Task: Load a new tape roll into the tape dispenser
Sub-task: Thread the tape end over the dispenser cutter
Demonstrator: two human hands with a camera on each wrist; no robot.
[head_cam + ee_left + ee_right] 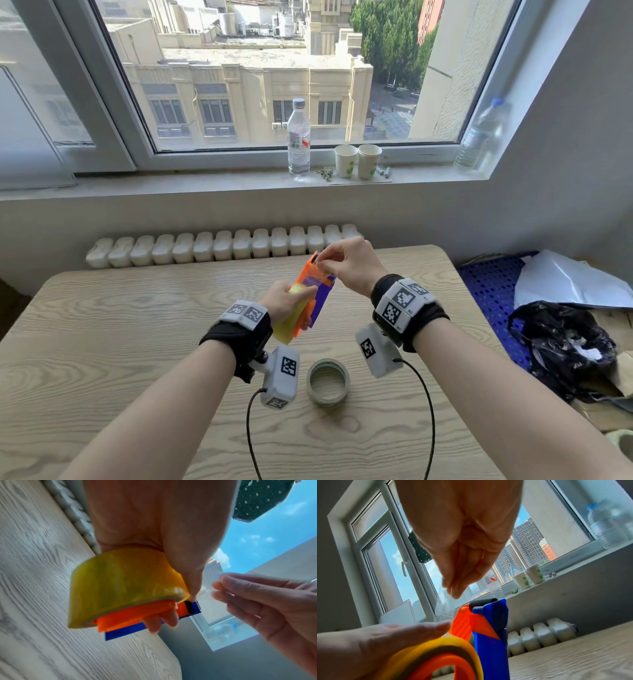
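Note:
My left hand (286,301) grips an orange and blue tape dispenser (317,291) above the wooden table (102,342). A full yellow tape roll (120,585) sits on the dispenser's orange hub (135,613). My right hand (346,263) is at the dispenser's top end and pinches the clear loose tape end (208,582) between thumb and fingertips (453,589), just above the black roller (482,602). A nearly used-up roll (328,381) lies flat on the table below my wrists.
A radiator (222,248) runs behind the table's far edge. On the windowsill stand a water bottle (298,140), two paper cups (358,161) and another bottle (483,137). A blue crate (486,291) with a black bag (561,342) and white paper is at the right.

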